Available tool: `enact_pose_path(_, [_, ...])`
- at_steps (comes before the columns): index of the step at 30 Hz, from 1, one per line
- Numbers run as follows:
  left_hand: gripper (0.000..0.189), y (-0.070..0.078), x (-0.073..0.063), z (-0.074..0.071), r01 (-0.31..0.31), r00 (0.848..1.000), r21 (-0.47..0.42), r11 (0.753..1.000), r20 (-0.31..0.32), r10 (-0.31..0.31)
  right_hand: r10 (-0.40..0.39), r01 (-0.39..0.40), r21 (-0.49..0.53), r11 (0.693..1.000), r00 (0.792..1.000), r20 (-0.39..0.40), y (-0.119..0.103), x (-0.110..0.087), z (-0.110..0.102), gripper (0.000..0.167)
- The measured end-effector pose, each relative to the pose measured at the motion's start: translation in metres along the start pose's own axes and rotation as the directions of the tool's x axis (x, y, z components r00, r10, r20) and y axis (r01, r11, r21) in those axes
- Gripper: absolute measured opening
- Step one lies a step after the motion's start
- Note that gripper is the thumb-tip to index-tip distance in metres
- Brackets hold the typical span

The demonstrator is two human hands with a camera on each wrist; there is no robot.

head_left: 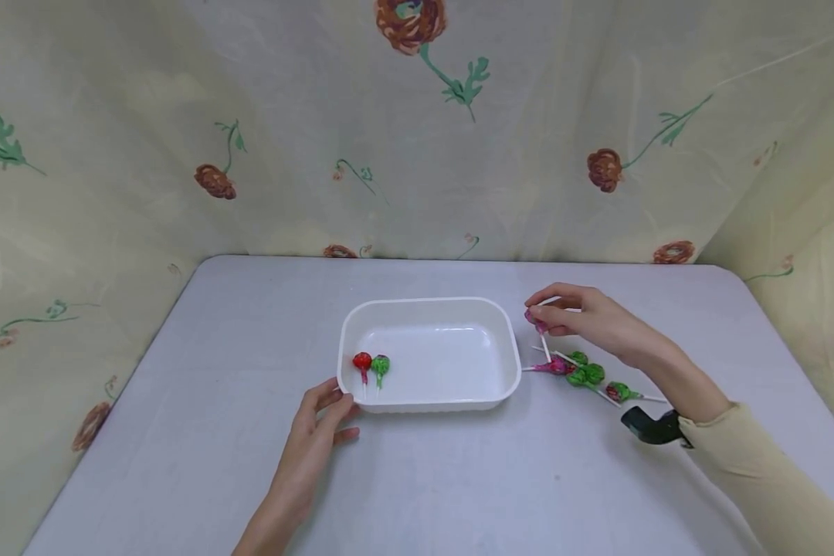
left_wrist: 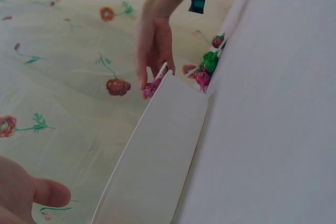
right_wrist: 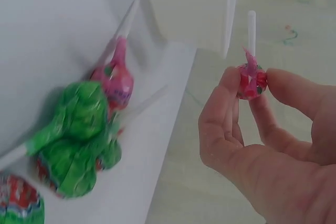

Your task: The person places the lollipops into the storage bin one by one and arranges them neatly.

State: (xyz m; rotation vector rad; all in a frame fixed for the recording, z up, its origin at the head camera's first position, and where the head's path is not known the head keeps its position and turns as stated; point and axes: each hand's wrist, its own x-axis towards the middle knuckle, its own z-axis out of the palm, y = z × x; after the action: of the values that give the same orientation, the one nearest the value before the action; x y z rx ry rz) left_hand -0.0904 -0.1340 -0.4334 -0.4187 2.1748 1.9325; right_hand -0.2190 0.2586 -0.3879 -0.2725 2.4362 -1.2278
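My right hand (head_left: 591,316) pinches a pink-wrapped lollipop (right_wrist: 252,82) by its candy head between thumb and fingertips. In the head view its white stick points down, just right of the white tray (head_left: 431,407). My left hand (head_left: 313,436) rests its fingertips at the tray's front left corner, thumb held apart. Inside the tray, at its left end, lie a red lollipop (head_left: 362,361) and a green lollipop (head_left: 380,365) side by side. Below my right hand, several lollipops lie bunched together, among them a pink lollipop (right_wrist: 114,83) and a green lollipop (right_wrist: 84,111).
The tray stands near the middle of a white-covered table (head_left: 250,324). One green-and-red lollipop (head_left: 620,392) lies at the right of the pile. A flowered curtain (head_left: 285,116) hangs behind the table and at both sides. A dark strap (head_left: 649,426) hangs from the right wrist.
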Motion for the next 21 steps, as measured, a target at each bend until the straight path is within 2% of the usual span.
enact_pose_path(9, [0.059,0.000,0.000,0.001,-0.003,1.000,-0.009,1.000,0.002,0.003,-0.039,0.033,0.100,0.994,0.998,0.054,-0.011,0.007,0.011,0.051])
enact_pose_path(21, [0.059,-0.001,0.002,0.001,0.005,1.000,-0.003,1.000,-0.005,-0.005,-0.015,0.007,0.119,0.993,0.998,0.066,-0.022,0.009,0.021,0.050])
